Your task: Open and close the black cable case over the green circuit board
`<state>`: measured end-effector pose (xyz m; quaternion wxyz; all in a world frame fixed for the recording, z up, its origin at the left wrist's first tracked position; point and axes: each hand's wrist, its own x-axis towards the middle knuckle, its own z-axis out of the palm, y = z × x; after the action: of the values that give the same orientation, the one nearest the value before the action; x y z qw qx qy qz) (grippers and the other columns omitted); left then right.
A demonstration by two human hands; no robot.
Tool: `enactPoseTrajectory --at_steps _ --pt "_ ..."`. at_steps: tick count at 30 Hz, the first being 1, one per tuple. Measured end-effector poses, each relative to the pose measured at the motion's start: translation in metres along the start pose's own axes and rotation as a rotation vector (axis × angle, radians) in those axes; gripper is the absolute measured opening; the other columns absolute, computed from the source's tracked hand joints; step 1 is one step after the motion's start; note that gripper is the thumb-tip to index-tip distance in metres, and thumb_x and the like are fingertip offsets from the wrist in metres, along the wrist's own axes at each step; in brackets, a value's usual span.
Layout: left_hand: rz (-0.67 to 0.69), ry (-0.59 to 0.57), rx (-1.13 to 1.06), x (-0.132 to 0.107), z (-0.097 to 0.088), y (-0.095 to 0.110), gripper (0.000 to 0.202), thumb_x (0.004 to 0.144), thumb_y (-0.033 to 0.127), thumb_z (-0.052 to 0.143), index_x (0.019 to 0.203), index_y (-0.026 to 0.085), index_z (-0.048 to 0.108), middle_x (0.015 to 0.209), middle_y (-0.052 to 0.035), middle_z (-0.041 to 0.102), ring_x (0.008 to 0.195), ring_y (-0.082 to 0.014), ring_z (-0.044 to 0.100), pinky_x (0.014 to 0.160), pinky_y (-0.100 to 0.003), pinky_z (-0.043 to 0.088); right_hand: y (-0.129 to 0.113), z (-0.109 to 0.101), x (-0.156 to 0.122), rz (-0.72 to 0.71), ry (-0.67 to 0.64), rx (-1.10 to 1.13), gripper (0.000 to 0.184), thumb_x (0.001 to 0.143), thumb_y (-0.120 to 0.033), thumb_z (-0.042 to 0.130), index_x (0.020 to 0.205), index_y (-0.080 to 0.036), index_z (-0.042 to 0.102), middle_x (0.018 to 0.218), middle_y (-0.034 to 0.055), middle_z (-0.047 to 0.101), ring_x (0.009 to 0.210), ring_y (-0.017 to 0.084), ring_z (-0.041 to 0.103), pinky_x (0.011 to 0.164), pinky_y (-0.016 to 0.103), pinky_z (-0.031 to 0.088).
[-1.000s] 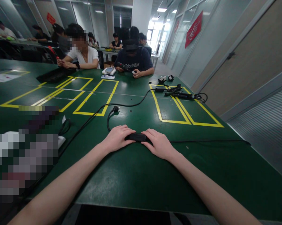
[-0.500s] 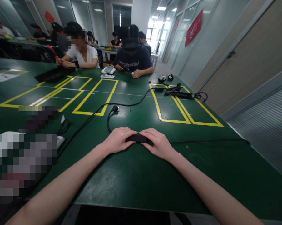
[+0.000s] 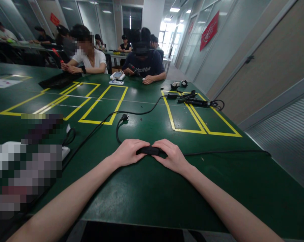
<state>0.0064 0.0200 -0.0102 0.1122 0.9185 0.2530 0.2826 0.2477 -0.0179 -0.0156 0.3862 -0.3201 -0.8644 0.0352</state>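
A small black power adapter (image 3: pixel 148 150) lies on the green table (image 3: pixel 146 188) right in front of me. My left hand (image 3: pixel 128 152) covers its left end with curled fingers. My right hand (image 3: pixel 172 155) grips its right end the same way. One black cable runs from under my left hand up to a loose plug (image 3: pixel 124 117). Another cable (image 3: pixel 227 152) leaves to the right along the table.
Yellow tape rectangles (image 3: pixel 103 105) mark the table. Black tools and cables (image 3: pixel 194 101) lie at the far right. A white device (image 3: pixel 117 76) sits in front of two seated people (image 3: pixel 141 64) across the table. A blurred patch covers the left foreground.
Both hands have stayed on the adapter and closed in slightly over it. A person across the table has lifted a tool a little.
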Motion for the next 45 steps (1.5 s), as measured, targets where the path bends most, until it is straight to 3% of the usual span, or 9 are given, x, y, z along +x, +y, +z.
enactPoseTrajectory --at_steps 12,19,31,34,40,45 --pt "0.004 0.021 -0.046 -0.0025 0.0013 0.0015 0.035 0.096 0.029 0.066 0.130 0.021 0.068 0.114 -0.0076 0.079 0.099 -0.0219 0.077 0.089 -0.032 0.060 -0.0030 -0.0031 0.0004 0.027 -0.030 -0.007 0.015 0.094 -0.020 0.065 0.109 -0.021 0.063 0.090 0.0068 0.068 0.083 0.022 0.066 0.069 0.035 0.056" --pt "-0.014 -0.001 -0.050 -0.0016 0.0017 0.0044 0.032 0.096 0.031 0.068 0.126 0.020 0.069 0.109 -0.0075 0.080 0.094 -0.0216 0.078 0.086 -0.031 0.060 -0.0042 0.0000 0.0013 0.036 -0.003 0.063 0.026 0.090 -0.017 0.066 0.116 -0.021 0.061 0.108 0.0104 0.068 0.100 0.024 0.068 0.085 0.039 0.060" --pt "0.009 0.042 -0.073 -0.0007 0.0019 0.0069 0.031 0.095 0.025 0.068 0.126 0.019 0.067 0.117 -0.0086 0.078 0.103 -0.0221 0.076 0.092 -0.033 0.061 -0.0026 0.0005 -0.0004 0.003 0.045 0.030 0.024 0.091 -0.020 0.068 0.115 -0.022 0.066 0.105 0.0104 0.070 0.094 0.024 0.070 0.080 0.039 0.062" --pt "0.022 0.026 -0.070 -0.0003 0.0014 0.0072 0.028 0.094 0.023 0.069 0.122 0.018 0.068 0.111 -0.0074 0.079 0.098 -0.0216 0.077 0.088 -0.032 0.061 -0.0029 -0.0004 0.0004 -0.002 0.049 0.013 0.022 0.091 -0.020 0.069 0.114 -0.020 0.065 0.105 0.0113 0.071 0.095 0.025 0.070 0.080 0.039 0.062" --pt "0.062 0.059 -0.018 -0.0007 0.0041 0.0066 0.031 0.095 0.025 0.068 0.125 0.018 0.067 0.115 -0.0090 0.078 0.103 -0.0220 0.077 0.092 -0.033 0.062 -0.0029 -0.0023 0.0017 -0.087 0.054 -0.035 0.020 0.094 -0.021 0.066 0.114 -0.021 0.065 0.102 0.0101 0.073 0.089 0.023 0.070 0.076 0.038 0.061" --pt "0.185 0.140 0.018 0.0000 0.0050 0.0053 0.028 0.101 0.021 0.059 0.128 0.018 0.066 0.125 -0.0109 0.076 0.115 -0.0215 0.073 0.101 -0.037 0.060 -0.0075 -0.0028 0.0008 0.054 -0.012 0.024 0.029 0.090 -0.026 0.067 0.118 -0.023 0.060 0.115 0.0115 0.070 0.105 0.026 0.070 0.088 0.042 0.061"
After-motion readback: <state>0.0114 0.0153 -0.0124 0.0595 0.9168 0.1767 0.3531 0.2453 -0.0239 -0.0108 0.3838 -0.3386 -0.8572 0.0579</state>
